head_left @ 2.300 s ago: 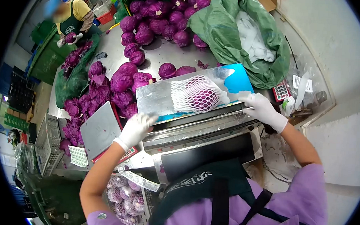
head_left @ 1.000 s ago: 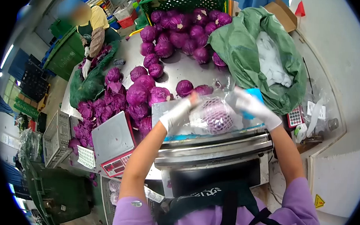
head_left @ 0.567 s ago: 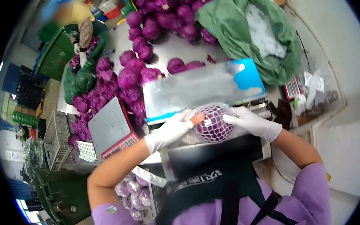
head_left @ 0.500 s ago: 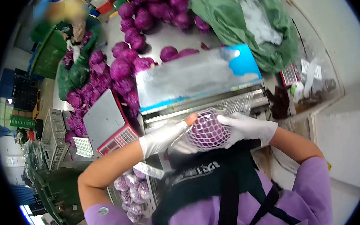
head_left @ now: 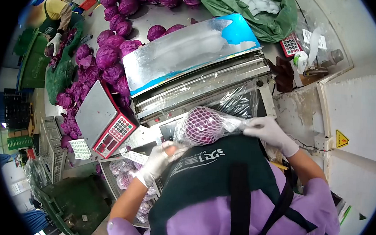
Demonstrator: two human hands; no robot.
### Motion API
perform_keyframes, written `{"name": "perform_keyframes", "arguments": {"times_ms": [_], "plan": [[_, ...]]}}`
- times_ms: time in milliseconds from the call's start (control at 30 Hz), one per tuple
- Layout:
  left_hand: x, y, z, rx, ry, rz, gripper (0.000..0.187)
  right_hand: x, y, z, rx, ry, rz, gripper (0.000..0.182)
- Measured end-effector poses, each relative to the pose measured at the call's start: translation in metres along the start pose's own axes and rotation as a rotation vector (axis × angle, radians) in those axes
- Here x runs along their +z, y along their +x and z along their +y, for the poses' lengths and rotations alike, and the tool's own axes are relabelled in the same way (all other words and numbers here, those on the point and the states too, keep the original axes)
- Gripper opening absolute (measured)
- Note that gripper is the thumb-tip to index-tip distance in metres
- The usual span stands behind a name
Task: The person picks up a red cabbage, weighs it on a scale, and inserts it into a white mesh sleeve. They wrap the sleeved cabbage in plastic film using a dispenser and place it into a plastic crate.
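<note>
Cabbage (head_left: pixel 202 125), netted and in cling film (head_left: pixel 236 104), sits at chest height before the wrapping machine (head_left: pixel 191 70). Right hand (head_left: pixel 268 132) pinches the film's edge; left hand (head_left: pixel 160 157) grips film beneath. Judgement: keep tension even, smooth folds underneath.

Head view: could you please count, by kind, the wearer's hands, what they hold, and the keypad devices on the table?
Netted cabbage: 1
Gloved hands: 2, the left hand and the right hand, both gripping the wrapped cabbage
Scale: 1
Calculator: 1
Total: 5
</note>
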State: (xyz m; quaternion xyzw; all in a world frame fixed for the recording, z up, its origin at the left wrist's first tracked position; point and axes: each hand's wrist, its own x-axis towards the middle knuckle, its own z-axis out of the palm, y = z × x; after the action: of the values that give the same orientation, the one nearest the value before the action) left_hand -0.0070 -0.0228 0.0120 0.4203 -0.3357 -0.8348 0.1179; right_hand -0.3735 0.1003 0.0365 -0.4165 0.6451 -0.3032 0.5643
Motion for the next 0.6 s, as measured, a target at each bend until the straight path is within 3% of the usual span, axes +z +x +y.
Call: {"name": "perform_keyframes", "arguments": {"times_ms": [33, 100, 167, 233, 400, 500, 600], "plan": [[0.004, -0.004, -0.009, 0.084, 0.123, 0.125, 0.025, 0.002, -0.002, 0.001, -0.026, 0.044, 0.178, 0.023], [0.009, 0.001, -0.025, 0.294, 0.066, 0.344, 0.009, 0.002, 0.006, 0.005, -0.042, 0.341, 0.374, 0.022], [0.016, 0.016, -0.029, 0.515, -0.047, 0.549, 0.014, 0.014, 0.019, -0.015, -0.154, 0.284, 0.454, 0.022], [0.027, 0.027, -0.018, 0.653, 0.020, 0.655, 0.017, 0.020, 0.034, -0.028, -0.224, 0.417, 0.456, 0.024], [0.022, 0.032, -0.002, 0.708, -0.215, 0.883, 0.014, 0.029, 0.063, -0.031, -0.207, 0.165, 0.606, 0.025], [-0.006, -0.003, -0.003, 0.677, -0.299, 0.998, 0.014, 0.036, 0.068, -0.019, -0.065, 0.191, 0.516, 0.028], [-0.065, -0.032, -0.046, 0.607, -0.268, 1.079, 0.021, 0.057, 0.078, 0.006, -0.142, -0.032, 0.495, 0.025]]}}
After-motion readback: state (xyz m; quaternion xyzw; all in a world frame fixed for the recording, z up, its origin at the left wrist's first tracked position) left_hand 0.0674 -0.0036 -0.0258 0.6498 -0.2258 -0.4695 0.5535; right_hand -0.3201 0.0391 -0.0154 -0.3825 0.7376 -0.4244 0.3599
